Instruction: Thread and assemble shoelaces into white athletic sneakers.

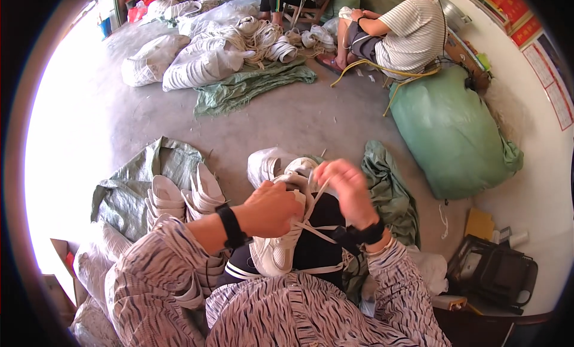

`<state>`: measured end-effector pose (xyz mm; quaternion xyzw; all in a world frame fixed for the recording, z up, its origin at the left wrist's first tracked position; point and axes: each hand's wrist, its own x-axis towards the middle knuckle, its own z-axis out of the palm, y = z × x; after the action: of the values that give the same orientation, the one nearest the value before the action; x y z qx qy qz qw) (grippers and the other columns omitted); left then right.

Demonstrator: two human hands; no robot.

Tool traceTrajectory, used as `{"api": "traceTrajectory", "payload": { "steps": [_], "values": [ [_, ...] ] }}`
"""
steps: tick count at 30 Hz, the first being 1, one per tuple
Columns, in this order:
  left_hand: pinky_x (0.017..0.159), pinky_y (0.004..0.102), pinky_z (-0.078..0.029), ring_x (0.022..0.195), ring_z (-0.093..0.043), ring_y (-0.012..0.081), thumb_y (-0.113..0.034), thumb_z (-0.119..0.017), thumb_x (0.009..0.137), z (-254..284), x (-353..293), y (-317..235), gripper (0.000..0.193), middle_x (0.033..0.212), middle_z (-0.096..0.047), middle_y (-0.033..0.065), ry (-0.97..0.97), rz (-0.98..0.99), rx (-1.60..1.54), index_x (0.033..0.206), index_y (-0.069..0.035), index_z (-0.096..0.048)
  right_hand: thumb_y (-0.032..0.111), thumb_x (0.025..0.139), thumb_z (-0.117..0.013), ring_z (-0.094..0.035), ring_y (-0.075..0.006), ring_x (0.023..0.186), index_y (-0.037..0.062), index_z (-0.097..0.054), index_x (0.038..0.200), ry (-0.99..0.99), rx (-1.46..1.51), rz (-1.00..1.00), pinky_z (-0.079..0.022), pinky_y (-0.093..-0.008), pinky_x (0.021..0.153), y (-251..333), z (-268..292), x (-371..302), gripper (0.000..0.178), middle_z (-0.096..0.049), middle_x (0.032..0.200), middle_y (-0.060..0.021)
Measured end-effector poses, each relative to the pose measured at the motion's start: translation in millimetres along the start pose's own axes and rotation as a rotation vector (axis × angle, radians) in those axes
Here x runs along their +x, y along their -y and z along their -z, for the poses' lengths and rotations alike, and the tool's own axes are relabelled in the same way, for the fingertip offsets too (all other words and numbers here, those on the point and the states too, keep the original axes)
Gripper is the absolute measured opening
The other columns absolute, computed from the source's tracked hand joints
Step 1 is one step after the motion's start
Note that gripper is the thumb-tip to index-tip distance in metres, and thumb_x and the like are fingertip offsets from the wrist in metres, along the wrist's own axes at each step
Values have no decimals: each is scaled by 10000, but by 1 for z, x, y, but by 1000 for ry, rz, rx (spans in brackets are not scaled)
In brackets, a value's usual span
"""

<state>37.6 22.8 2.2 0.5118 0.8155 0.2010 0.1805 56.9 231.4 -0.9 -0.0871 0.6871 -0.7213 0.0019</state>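
A white lace-up sneaker point(276, 256) lies across my lap, its toe toward me. My left hand point(270, 208) is closed on the sneaker's left side by the lacing; its fingertips are partly hidden. Slightly smeared by motion, my right hand point(348, 190) pinches a white shoelace point(320, 199) above the shoe's right side. A loose length of lace runs over my dark trousers beside the shoe. Just beyond the sneaker, more white shoes point(301, 166) sit next to a white plastic bag point(267, 163).
Nested shoe uppers point(166, 194) stand at left on a green woven sack point(149, 164). A big stuffed green sack point(451, 138) and a black bag point(496, 272) are at right. Farther off, a seated person point(412, 33) works near bagged shoes point(206, 66) and bundled laces point(257, 36).
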Motion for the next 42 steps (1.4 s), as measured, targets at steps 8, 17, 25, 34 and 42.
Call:
{"api": "traceTrajectory", "payload": {
  "steps": [8, 17, 25, 34, 42],
  "values": [
    [926, 427, -297, 958, -489, 276, -276, -686, 678, -21, 4, -10, 93, 822, -609, 11, -172, 83, 15, 709, -189, -690, 159, 917, -476, -545, -92, 562, 61, -530, 829, 424, -877, -371, -429, -268, 532, 31, 10, -8, 143, -629, 723, -41],
    [918, 453, -296, 938, -492, 304, -322, -678, 683, -29, 12, -25, 185, 782, -624, 38, -239, 278, 45, 693, -138, -672, 117, 852, -610, -442, -67, 483, 110, -475, 980, 328, 706, 210, -293, -207, 414, 160, 7, -46, 186, -499, 613, -22],
    [728, 380, -498, 957, -508, 231, -251, -708, 721, -7, -6, 8, 152, 883, -572, -26, -430, -110, 139, 809, -156, -631, 113, 914, -537, -407, -105, 440, 64, -591, 927, -433, -179, 396, -300, -235, 423, 155, 80, -97, 74, -505, 561, -26],
    [748, 354, -526, 983, -510, 241, -104, -694, 695, 11, -32, 24, 277, 925, -505, 37, -192, -138, 73, 916, -87, -529, 71, 832, -581, -641, -273, 715, 52, -631, 990, 104, -689, -85, -496, -318, 628, 44, 9, -44, 167, -647, 849, -155],
    [656, 348, -548, 918, -559, 243, -90, -694, 687, -11, -46, 25, 312, 922, -518, 59, -407, -63, -22, 930, -62, -501, 134, 794, -606, -619, -295, 749, 109, -623, 959, 375, -885, 128, -500, -346, 653, -11, -57, -14, 167, -638, 842, -96]
  ]
}}
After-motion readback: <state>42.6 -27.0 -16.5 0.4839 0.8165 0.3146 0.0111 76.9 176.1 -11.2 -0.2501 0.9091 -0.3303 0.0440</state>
